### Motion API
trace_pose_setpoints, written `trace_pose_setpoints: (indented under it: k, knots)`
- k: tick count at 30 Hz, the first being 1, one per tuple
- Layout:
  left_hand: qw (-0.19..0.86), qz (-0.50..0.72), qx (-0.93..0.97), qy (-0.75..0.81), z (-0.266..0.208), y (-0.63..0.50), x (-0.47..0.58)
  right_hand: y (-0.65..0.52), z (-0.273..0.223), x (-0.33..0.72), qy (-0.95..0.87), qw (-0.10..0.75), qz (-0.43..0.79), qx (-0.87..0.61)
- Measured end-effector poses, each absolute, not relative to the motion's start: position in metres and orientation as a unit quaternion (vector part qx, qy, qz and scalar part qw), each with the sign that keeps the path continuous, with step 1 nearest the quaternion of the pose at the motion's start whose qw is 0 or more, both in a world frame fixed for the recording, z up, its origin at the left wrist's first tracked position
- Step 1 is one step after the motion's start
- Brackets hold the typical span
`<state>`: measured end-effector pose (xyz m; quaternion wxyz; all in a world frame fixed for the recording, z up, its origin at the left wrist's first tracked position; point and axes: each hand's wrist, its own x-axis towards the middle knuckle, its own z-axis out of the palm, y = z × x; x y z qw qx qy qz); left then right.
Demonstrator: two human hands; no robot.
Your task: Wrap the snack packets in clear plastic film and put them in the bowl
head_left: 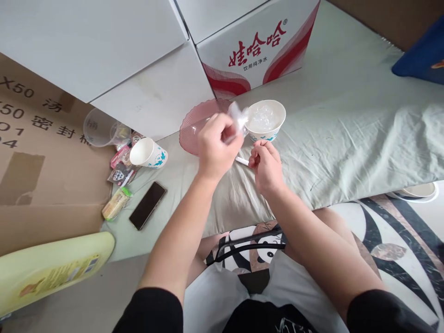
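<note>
Two cups (157,154) flank the pink plate (189,133); left grip (220,144) pinches plastic (237,115), right grip (268,167) unclear.

In the head view we note our left hand (221,144) raised, fingers closed on a crumpled piece of clear plastic (238,118), blurred. Our right hand (266,165) is curled near the cloth (312,155); a white stick (242,161) reaches its fingers, though we cannot tell whether they grip it. Just beyond the right hand we record a paper bowl (276,130) with clear, glossy contents. A pink plate (188,132) lies behind the left hand, partly covered by it. Farther left of that hand: a paper cup (154,155), with a dark-screened phone (147,206) nearer to us.
</note>
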<state>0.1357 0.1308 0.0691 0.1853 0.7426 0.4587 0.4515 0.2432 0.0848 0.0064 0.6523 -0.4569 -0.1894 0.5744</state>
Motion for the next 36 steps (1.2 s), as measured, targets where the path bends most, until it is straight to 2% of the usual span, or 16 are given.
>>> trace_pose_setpoints:
  k: [5, 9, 12, 15, 23, 27, 30, 33, 35, 36]
  knots:
    - [0.207, 0.298, 0.843, 0.396, 0.059, 0.210, 0.197, 0.081, 0.014, 0.254, -0.179, 0.666, 0.576, -0.438]
    - [0.281, 0.159, 0.854, 0.408, 0.041, 0.239, 0.216, 0.077, 0.016, 0.269, -0.178, 0.676, 0.569, -0.434]
    - [0.343, 0.034, 0.848, 0.403, 0.042, 0.248, 0.221, 0.078, 0.013, 0.273, -0.166, 0.663, 0.583, -0.439]
    - [0.362, -0.066, 0.854, 0.369, 0.045, 0.256, 0.224, 0.079, 0.013, 0.270, -0.178, 0.653, 0.595, -0.435]
    - [0.250, -0.042, 0.862, 0.440, 0.010, 0.270, 0.244, 0.077, 0.016, 0.269, -0.190, 0.647, 0.606, -0.422]
    - [0.252, -0.033, 0.864, 0.435, -0.002, 0.275, 0.254, 0.078, 0.013, 0.271, -0.204, 0.642, 0.596, -0.437]
    - [0.258, -0.096, 0.835, 0.476, 0.022, 0.273, 0.263, 0.079, 0.012, 0.272, -0.209, 0.634, 0.592, -0.452]
    - [0.286, -0.139, 0.807, 0.497, 0.068, 0.260, 0.261, 0.079, 0.011, 0.272, -0.227, 0.626, 0.595, -0.450]
    - [0.273, -0.065, 0.829, 0.483, 0.096, 0.242, 0.246, 0.079, 0.010, 0.273, -0.240, 0.622, 0.596, -0.447]
    - [0.240, 0.023, 0.845, 0.477, 0.105, 0.230, 0.234, 0.080, 0.009, 0.272, -0.246, 0.621, 0.595, -0.448]
